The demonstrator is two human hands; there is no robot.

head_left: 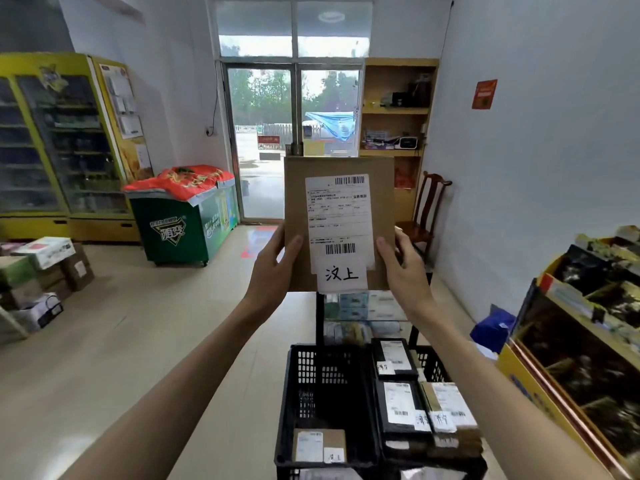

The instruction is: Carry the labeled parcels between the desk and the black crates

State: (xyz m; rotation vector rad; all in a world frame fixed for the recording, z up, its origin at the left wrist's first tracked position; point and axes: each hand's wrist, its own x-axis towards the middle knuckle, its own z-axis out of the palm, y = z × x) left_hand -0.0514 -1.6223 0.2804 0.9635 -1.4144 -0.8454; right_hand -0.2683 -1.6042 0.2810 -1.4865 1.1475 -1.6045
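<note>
I hold a flat brown cardboard parcel point(381, 188) upright in front of me, its white shipping label and a handwritten tag facing me. My left hand point(273, 268) grips its lower left edge and my right hand point(401, 268) grips its lower right edge, thumbs on the front. Below stand two black crates side by side. The left crate point(294, 386) holds one small brown labeled parcel point(318, 445) near its front. The right crate point(433, 362) holds several black and brown labeled parcels point(398, 403).
A display rack of packaged goods point(581, 341) stands close on the right, with a blue box point(491, 329) beside it. A green chest freezer point(183, 223), yellow fridges point(59, 143) and stacked cartons point(41, 271) line the left. A wooden chair point(426, 213) and shelf sit by the glass door.
</note>
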